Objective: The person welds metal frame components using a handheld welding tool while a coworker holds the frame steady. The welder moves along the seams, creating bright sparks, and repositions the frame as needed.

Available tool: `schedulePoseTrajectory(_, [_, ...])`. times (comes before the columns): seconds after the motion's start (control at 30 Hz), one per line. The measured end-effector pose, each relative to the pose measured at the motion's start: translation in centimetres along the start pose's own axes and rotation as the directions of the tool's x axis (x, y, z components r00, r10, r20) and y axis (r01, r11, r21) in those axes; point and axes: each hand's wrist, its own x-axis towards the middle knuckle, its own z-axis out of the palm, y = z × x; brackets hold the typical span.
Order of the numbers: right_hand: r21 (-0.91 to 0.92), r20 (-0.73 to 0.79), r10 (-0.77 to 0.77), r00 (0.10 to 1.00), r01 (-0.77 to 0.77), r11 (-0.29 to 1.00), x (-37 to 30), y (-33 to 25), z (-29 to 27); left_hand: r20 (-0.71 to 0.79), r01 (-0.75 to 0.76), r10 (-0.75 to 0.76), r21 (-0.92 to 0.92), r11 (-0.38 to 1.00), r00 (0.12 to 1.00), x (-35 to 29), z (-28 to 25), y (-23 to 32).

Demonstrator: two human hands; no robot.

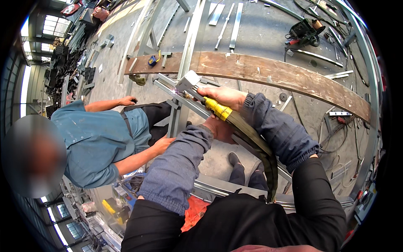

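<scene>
A welding torch [218,109] with a yellow-wrapped handle and a thick dark hose [262,153] is in my hands, tip toward a joint of the metal frame [191,46]. A small bright glow shows at that joint. My right hand [226,96] closes over the front of the torch. My left hand [220,129] wraps its handle from below, fingers partly hidden. A pale blocky metal piece [189,80] is beside the tip; whether it belongs to the torch I cannot tell. Grey sleeve covers lie over both my forearms.
At the left a co-worker in a blue shirt [92,140] has one hand [163,145] by the frame's upright. A brown plank [260,73] spans beyond my hands, bearing a tape measure [154,59]. Metal strips, cables and a wire-feeder-like machine [304,32] lie on the floor.
</scene>
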Motion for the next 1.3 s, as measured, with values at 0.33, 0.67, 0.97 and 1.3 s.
schedulePoseTrajectory(0.33, [0.173,-0.089,-0.153,0.984,0.167,0.971,-16.4,-1.7,2.6,-0.028,-0.104,0.111,0.181,0.978,0.993,-0.1,-3.6,1.6])
schedulePoseTrajectory(0.67, [-0.128,-0.389,-0.388,0.836,0.368,0.921,-40.3,12.3,6.4,-0.353,-0.079,0.169,0.254,0.964,0.920,-1.2,0.2,1.1])
schedulePoseTrajectory(0.97, [-0.423,-0.358,-0.297,0.885,0.130,0.897,-38.3,21.0,11.7,-0.589,0.261,-0.090,0.212,0.942,0.803,-5.5,2.3,-1.4])
schedulePoseTrajectory(1.3, [-0.587,-0.454,-0.221,0.863,-0.103,0.803,-31.8,21.6,14.2,-0.603,0.320,-0.154,0.177,0.931,0.783,-4.4,2.9,-0.8])
